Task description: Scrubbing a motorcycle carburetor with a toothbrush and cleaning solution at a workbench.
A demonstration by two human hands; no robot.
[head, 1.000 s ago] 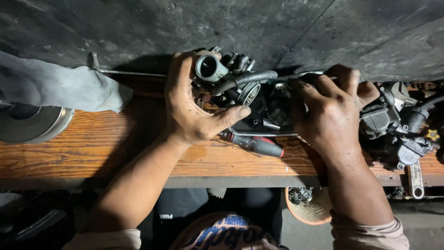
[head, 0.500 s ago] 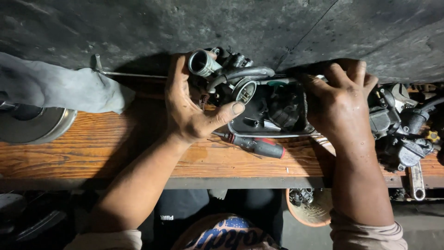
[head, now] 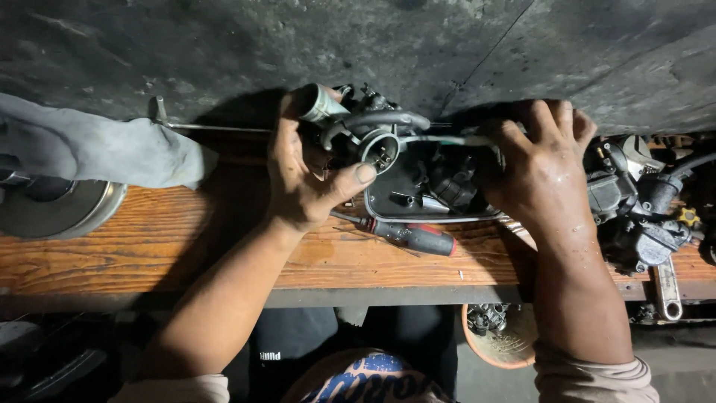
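Since a moment ago, both hands have shifted leftward along the wooden bench (head: 149, 246). Left hand (head: 302, 179) wraps the carburetor (head: 373, 138) above the bench, thumb out; right hand (head: 541, 175) lies spread over its right side. Below it sits a red-handled screwdriver (head: 414, 236).

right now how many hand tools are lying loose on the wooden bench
2. A red-handled screwdriver lies near the front edge between the left hand and right hand. A metal spanner lies at the far right edge. Others may be hidden under the engine parts.

No packages, labels, signs or screens.
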